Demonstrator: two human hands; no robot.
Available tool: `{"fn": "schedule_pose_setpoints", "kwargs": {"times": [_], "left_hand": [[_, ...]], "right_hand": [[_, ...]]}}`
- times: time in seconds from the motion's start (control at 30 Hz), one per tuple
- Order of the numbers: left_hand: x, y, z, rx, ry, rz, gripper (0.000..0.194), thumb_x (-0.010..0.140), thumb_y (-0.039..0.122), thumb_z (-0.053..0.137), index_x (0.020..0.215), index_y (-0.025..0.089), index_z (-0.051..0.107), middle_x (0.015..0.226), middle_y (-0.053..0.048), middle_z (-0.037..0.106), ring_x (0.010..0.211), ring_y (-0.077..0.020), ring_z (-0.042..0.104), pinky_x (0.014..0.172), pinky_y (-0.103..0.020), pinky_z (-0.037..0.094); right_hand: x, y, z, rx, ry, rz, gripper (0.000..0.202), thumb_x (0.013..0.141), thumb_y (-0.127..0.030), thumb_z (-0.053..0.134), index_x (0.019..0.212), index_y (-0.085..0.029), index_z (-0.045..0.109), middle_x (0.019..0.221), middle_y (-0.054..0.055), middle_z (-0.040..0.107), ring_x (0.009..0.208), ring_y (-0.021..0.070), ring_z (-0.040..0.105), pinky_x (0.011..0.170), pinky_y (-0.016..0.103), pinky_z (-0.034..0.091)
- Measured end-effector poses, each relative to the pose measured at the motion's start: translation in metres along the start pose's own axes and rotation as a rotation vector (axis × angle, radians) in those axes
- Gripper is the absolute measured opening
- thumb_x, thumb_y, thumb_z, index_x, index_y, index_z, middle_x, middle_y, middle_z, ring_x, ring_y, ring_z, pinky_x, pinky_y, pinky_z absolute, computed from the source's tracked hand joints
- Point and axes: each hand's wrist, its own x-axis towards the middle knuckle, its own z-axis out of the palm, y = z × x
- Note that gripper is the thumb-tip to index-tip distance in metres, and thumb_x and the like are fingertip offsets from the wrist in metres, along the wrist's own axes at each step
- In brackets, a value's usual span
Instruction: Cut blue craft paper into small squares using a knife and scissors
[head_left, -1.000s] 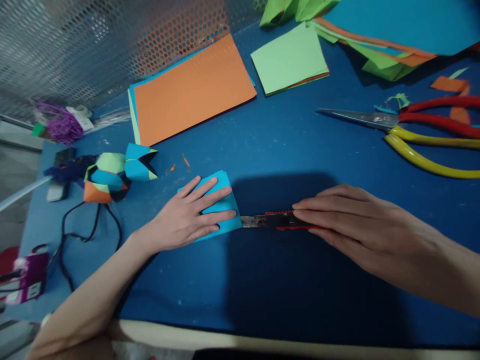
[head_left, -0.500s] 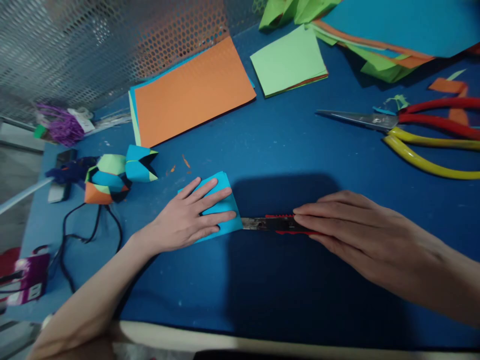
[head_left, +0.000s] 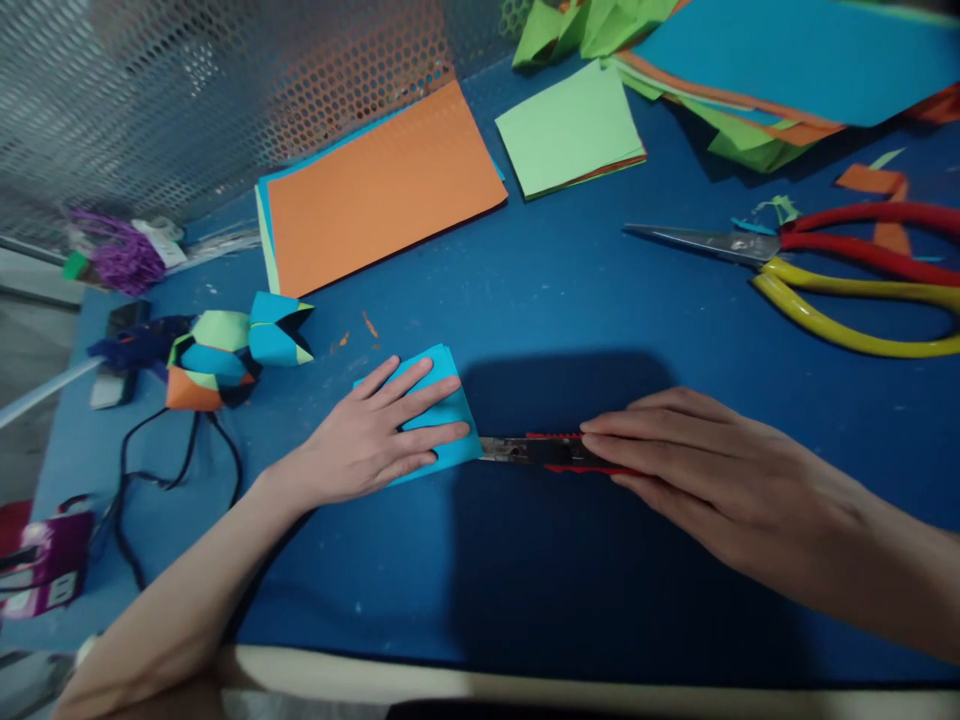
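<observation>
Two hands: both are laid low on the blue table, near its front edge.
Left hand: it is spread flat, fingers extended and slightly fanned, and is pressed palm-down on the folded blue paper; nothing is gripped.
Folded blue paper: it is lying flat on the table left of centre; its left part is covered by the left hand, and its right corner is left exposed.
Right hand: it is held nearly flat, fingers straight and together, and is laid over the handle of the utility knife; whether the handle is clasped underneath cannot be told.
Utility knife: it is lying level on the table between the two hands; the red handle is partly hidden under the right fingertips, and the metal blade end is pointed left, its tip meeting the right edge of the folded paper.
Scissors: red and yellow handles are seen at the right edge, blades pointed left, well apart from both hands.
Orange sheet stack: it is placed at the back left.
Green paper square: it is placed at the back centre.
Folded paper model: a multicoloured piece is set left of the left hand, apart from it.
Mesh panel: a perforated metal wall is seen behind the table.
</observation>
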Motion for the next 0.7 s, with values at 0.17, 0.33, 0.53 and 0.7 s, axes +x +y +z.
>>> {"fn": "schedule_pose_setpoints", "kwargs": {"times": [0.17, 0.33, 0.53, 0.7], "left_hand": [[0.0007, 0.0011, 0.0001, -0.021, 0.023, 0.008, 0.039, 0.1, 0.039, 0.041, 0.137, 0.034, 0.053, 0.157, -0.004, 0.034, 0.149, -0.0271, 0.018, 0.121, -0.052, 0.015], [0.0006, 0.0018, -0.0016, -0.03, 0.011, -0.004, 0.038, 0.101, 0.039, 0.039, 0.136, 0.033, 0.053, 0.157, -0.004, 0.033, 0.149, -0.0267, 0.018, 0.121, -0.051, 0.014], [-0.0003, 0.0021, -0.0025, -0.026, -0.004, -0.01, 0.039, 0.101, 0.04, 0.04, 0.137, 0.034, 0.052, 0.158, -0.003, 0.032, 0.149, -0.0262, 0.017, 0.121, -0.05, 0.014], [0.0001, 0.002, -0.0024, -0.023, 0.008, 0.002, 0.04, 0.101, 0.04, 0.038, 0.137, 0.033, 0.053, 0.158, -0.004, 0.033, 0.149, -0.0263, 0.016, 0.122, -0.051, 0.013]], "right_hand": [[0.004, -0.0009, -0.0018, -0.038, -0.022, -0.011, 0.026, 0.091, -0.006, 0.05, 0.108, -0.019, 0.066, 0.1, 0.008, 0.074, 0.087, 0.0188, 0.068, 0.074, 0.033, 0.058], [0.0056, 0.0015, 0.0016, -0.012, -0.006, -0.055, 0.023, 0.091, -0.006, 0.052, 0.106, -0.015, 0.066, 0.099, 0.01, 0.074, 0.087, 0.019, 0.068, 0.075, 0.033, 0.059], [0.0058, -0.0004, 0.0032, 0.034, 0.016, -0.03, 0.025, 0.091, -0.006, 0.051, 0.107, -0.018, 0.067, 0.1, 0.009, 0.074, 0.088, 0.0185, 0.069, 0.076, 0.034, 0.059], [0.003, -0.0056, 0.0063, 0.021, 0.022, -0.013, 0.024, 0.092, -0.007, 0.05, 0.107, -0.016, 0.067, 0.099, 0.009, 0.074, 0.088, 0.0191, 0.069, 0.076, 0.035, 0.059]]}}
